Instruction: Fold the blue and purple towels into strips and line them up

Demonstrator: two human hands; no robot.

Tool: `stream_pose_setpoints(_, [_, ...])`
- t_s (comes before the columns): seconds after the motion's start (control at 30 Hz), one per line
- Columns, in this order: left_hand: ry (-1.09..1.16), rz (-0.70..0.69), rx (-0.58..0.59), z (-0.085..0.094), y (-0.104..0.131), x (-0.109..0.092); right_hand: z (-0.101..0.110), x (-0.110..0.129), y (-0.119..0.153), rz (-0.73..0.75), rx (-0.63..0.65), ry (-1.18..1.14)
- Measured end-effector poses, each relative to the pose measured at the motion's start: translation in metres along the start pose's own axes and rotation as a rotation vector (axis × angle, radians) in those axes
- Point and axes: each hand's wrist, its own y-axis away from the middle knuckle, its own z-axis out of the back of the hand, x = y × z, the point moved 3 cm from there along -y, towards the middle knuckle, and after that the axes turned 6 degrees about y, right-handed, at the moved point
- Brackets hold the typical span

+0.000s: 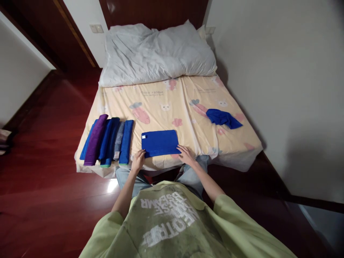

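Observation:
A blue towel (159,143), folded into a flat rectangle with a small white tag at its far left corner, lies on the bed in front of me. My left hand (138,160) holds its near left corner, fingers closed at the edge. At the near right corner, my right hand (186,155) grips the cloth between thumb and fingers. Left of it, several rolled or narrowly folded towels lie side by side, among them a purple towel (96,140), a grey towel (119,139) and a blue towel (126,141). A crumpled blue cloth (224,118) rests farther right.
The bed (161,104) has a yellowish sheet with carrot and rabbit prints. A bunched white quilt (158,53) covers its head end. A white wall (282,71) stands close on the right, and dark red floor (53,172) runs along the left.

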Motion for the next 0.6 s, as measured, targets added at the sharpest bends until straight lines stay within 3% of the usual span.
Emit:
stream_pose_setpoints(0.2, [-0.045, 0.014, 0.069, 0.001, 0.003, -0.001, -0.004, 0.002, -0.003, -0.059, -0.009, 0.009])
stream_pose_setpoints(0.47, [-0.124, 0.034, 0.064, 0.000, -0.015, 0.004, -0.005, 0.007, -0.019, -0.157, -0.006, 0.102])
stream_pose_setpoints(0.6, [-0.101, -0.024, 0.072, 0.008, -0.001, 0.008, 0.000, 0.003, -0.011, -0.124, 0.009, 0.074])
